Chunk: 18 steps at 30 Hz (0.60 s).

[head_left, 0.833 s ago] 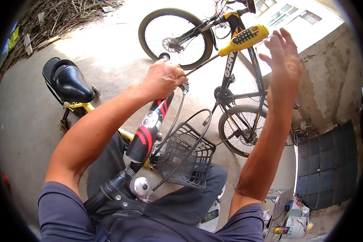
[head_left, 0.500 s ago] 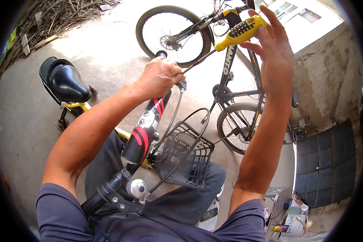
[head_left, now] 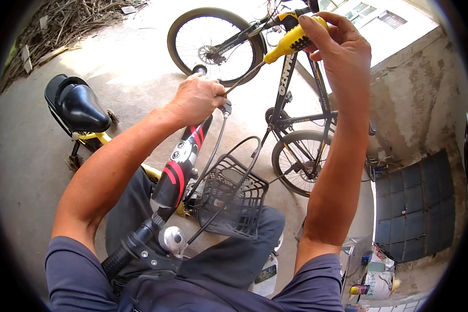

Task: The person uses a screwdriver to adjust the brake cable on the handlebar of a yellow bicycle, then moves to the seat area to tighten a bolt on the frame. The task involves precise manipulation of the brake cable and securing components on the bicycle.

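Observation:
In the head view, my right hand [head_left: 343,54] is raised at the upper right, thumb and fingers closed on the yellow, black-dotted handle of a screwdriver [head_left: 283,48]. Its thin shaft slopes down leftward to the fingers of my left hand [head_left: 200,98]. That hand is wrapped round the far end of a small bicycle's handlebar [head_left: 199,69], beside the brake lever mount [head_left: 225,107]. My fingers hide the screwdriver's tip. Along the bar lies a black padded cover [head_left: 176,177] with red stripes and a cartoon face. A silver bell [head_left: 172,239] sits near the closer grip [head_left: 114,261].
A black basket [head_left: 255,208] and cables hang beside the handlebar, by my knee. The small bike's black saddle [head_left: 83,107] is at left. A larger black bicycle [head_left: 283,86] stands ahead, before a stained wall [head_left: 416,104]. Sticks [head_left: 62,26] are piled at the far left.
My right hand's fingers were spread and raised around the screwdriver handle; now the thumb and fingers are closed on its end. My left hand keeps its place on the bar. The view has shifted slightly.

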{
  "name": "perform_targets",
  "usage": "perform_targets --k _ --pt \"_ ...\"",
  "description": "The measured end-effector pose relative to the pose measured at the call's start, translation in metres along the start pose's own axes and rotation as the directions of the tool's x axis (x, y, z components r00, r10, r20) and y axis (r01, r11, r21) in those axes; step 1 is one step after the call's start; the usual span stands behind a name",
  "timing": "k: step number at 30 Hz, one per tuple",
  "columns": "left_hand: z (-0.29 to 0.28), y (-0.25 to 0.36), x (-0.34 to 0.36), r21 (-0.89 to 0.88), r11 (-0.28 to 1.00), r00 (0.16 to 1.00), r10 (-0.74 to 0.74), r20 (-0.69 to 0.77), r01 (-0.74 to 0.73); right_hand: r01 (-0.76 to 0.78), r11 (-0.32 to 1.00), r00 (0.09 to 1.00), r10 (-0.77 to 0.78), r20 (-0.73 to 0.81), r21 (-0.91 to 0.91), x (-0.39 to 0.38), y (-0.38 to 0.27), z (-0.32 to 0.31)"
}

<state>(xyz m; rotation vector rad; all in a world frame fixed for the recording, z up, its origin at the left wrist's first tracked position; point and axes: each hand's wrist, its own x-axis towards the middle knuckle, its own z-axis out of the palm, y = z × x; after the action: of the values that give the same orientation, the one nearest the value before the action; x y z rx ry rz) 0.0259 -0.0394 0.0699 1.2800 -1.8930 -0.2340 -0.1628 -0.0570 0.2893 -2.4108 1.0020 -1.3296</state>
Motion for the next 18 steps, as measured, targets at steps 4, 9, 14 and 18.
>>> perform_targets --k 4,9,14,18 --pt "0.001 -0.002 0.001 -0.033 0.999 1.000 -0.007 0.010 0.007 -0.004 0.993 0.999 -0.002 -0.050 -0.119 -0.005 -0.009 0.008" --pt "0.001 -0.003 0.002 -0.022 0.999 0.999 0.034 -0.014 -0.035 -0.008 1.000 0.991 0.011 0.136 -0.022 -0.012 -0.023 0.000" --pt "-0.001 -0.001 0.001 -0.019 1.000 1.000 0.013 0.007 -0.013 0.027 0.999 0.954 -0.033 0.299 0.022 -0.019 -0.027 -0.011" --pt "-0.001 0.000 0.001 -0.022 1.000 1.000 0.017 0.005 -0.016 0.014 0.996 0.974 -0.032 0.226 0.083 -0.020 -0.020 -0.006"
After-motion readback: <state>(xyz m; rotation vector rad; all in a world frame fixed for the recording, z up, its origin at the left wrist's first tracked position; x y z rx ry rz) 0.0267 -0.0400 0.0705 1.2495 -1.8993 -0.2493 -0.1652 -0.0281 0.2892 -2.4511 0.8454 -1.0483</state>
